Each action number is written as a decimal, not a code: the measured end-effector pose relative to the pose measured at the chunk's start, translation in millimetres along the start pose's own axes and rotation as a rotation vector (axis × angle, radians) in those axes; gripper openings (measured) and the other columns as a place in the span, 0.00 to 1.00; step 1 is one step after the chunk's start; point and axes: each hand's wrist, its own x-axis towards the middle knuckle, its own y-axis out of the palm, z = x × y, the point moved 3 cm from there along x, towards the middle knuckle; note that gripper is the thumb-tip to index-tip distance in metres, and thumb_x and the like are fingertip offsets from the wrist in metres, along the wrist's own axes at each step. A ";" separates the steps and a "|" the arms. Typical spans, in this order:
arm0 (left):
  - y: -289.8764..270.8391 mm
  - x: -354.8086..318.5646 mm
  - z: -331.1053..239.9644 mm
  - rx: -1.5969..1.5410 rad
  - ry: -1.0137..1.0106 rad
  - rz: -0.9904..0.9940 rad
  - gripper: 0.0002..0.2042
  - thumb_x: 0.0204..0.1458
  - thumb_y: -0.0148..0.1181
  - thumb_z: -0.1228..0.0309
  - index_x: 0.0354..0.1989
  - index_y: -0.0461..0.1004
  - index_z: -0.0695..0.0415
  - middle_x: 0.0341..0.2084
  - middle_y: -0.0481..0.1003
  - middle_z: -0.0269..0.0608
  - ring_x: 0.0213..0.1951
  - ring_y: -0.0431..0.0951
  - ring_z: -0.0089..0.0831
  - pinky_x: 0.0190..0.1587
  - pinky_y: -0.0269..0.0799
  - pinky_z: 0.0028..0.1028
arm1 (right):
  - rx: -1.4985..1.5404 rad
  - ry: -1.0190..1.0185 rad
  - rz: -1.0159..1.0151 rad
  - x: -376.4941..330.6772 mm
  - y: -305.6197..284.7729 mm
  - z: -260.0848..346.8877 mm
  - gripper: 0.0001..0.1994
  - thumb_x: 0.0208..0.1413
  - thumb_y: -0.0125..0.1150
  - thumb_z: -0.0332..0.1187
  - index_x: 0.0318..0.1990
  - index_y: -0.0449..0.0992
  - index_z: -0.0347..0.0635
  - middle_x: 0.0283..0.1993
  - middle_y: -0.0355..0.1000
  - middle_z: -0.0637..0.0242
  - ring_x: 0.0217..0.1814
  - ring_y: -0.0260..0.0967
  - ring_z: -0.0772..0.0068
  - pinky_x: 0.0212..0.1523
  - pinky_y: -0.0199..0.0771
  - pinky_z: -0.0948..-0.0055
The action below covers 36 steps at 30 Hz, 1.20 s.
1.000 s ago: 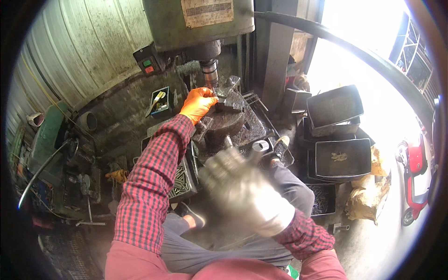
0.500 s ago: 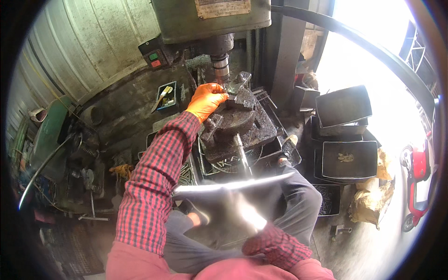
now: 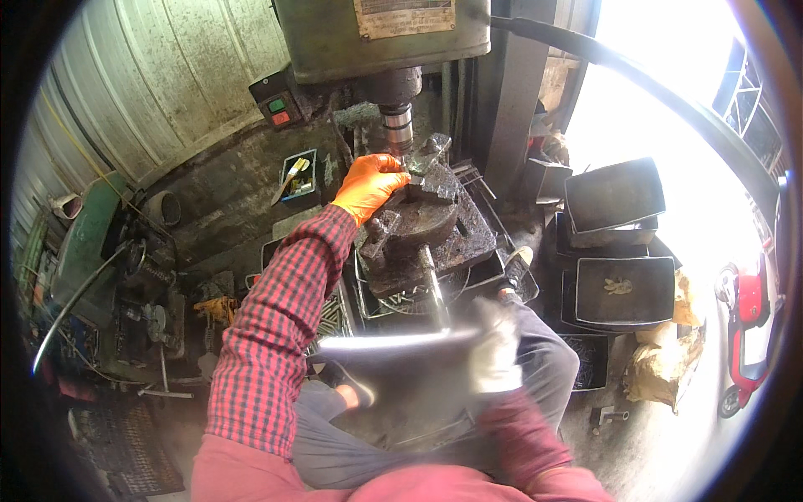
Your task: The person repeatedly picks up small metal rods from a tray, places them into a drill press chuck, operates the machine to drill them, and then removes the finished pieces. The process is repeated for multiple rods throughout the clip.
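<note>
Seated at a drill press (image 3: 381,33), viewed from above.

Left hand (image 3: 370,182), in an orange glove, is far from the body, up on the round chuck (image 3: 418,222) that sits on the press table (image 3: 464,243). Fingers are curled around a small metal part (image 3: 421,177) at the chuck's far edge, directly under the spindle (image 3: 396,125). Held there, I judge, so the part stays centred below the drill tip; fingers lie to the left of the spindle, not beneath it.

Right hand (image 3: 493,356), in a pale glove, is near the body, right of centre, and blurred. It is at the right end of a long shiny bar (image 3: 393,341) lying crosswise over the lap. Whether it is clamped on the bar or only touching it: cannot tell, too smeared.

A shiny handle (image 3: 435,289) sticks out from the chuck toward the person, within reach of the right hand.

Surroundings: switch box (image 3: 276,105) with a green and a red button to the left of the spindle; dark metal trays (image 3: 623,280) stacked to the right, kept beside the knee; a small bin of tools (image 3: 299,176) left of the orange glove.
</note>
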 end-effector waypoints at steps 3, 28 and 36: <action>-0.3 2.7 6.6 -0.032 -0.038 0.030 0.05 0.58 0.74 0.74 0.38 0.85 0.62 0.32 0.82 0.31 0.34 0.78 0.19 0.38 0.73 0.24 | 0.636 0.321 0.644 -42.5 84.2 49.9 0.33 0.62 0.61 0.55 0.67 0.73 0.43 0.63 0.71 0.48 0.66 0.71 0.47 0.73 0.68 0.54; 10.8 -332.6 77.3 0.031 -0.451 0.040 0.31 0.73 0.54 0.45 0.40 0.85 0.66 0.27 0.81 0.37 0.29 0.78 0.24 0.35 0.76 0.29 | -0.730 -0.148 0.007 69.5 -118.1 17.6 0.35 0.61 0.66 0.66 0.31 0.79 0.34 0.17 0.76 0.58 0.22 0.81 0.55 0.27 0.80 0.59; -29.4 -298.7 49.9 0.222 -0.302 0.336 0.22 0.73 0.57 0.54 0.55 0.83 0.64 0.44 0.86 0.47 0.44 0.85 0.33 0.51 0.80 0.34 | -0.699 -0.131 0.017 67.9 -115.3 10.4 0.34 0.62 0.63 0.67 0.21 0.86 0.43 0.18 0.76 0.52 0.22 0.79 0.50 0.28 0.77 0.55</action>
